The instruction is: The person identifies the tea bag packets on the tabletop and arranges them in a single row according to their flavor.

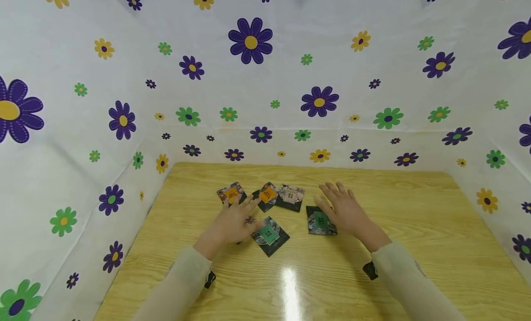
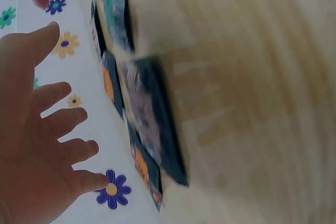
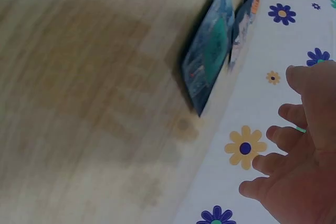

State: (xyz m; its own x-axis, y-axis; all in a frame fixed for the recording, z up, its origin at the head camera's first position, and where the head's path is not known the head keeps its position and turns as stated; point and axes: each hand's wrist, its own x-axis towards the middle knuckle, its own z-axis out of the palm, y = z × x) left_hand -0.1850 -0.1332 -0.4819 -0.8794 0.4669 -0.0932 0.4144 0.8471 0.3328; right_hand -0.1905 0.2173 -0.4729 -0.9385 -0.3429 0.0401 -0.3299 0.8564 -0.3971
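My left hand [image 1: 230,223] hovers with spread fingers over several flat square packets, not gripping any. Close to its fingertips lie an orange-labelled packet [image 1: 231,193] and another orange-labelled one [image 1: 268,195]. Mostly hidden under that hand is a packet with a pinkish-grey face [image 2: 144,111], clearer in the left wrist view. A green-labelled packet [image 1: 270,238] lies just right of the left thumb. My right hand [image 1: 348,215], fingers extended, is above and beside a second green-labelled packet [image 1: 320,221] and holds nothing. Between the hands, farther back, rests a beige-labelled packet [image 1: 291,196].
The packets lie on a light wooden table [image 1: 415,219]. A white cloth with printed flowers [image 1: 290,76] stands as a wall behind and on both sides. Dark straps [image 1: 209,279] show at both wrists. Light glares off the table's front middle.
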